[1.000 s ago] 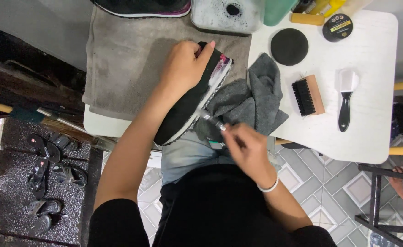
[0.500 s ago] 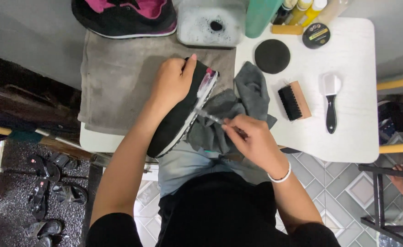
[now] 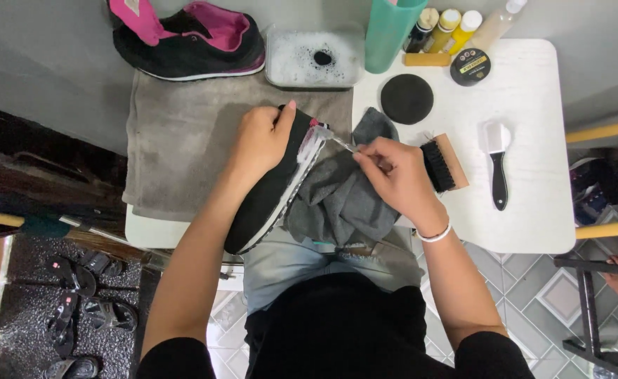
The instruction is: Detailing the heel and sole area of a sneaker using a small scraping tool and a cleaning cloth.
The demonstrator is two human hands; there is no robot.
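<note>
Shoe (image 3: 270, 193) lies diagonally, toe upper-right.

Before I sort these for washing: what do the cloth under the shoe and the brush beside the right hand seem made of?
Grey cloth: soft woven or microfibre fabric by its look, matte, crumpled in folds. Brush: pale wooden-looking block with dark bristles, whether natural or synthetic I cannot tell. Right hand lies just beside it.

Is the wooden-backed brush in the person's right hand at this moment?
No. The wooden-backed brush lies on the white table beside the right hand, which holds a thin small brush against the black shoe.
</note>
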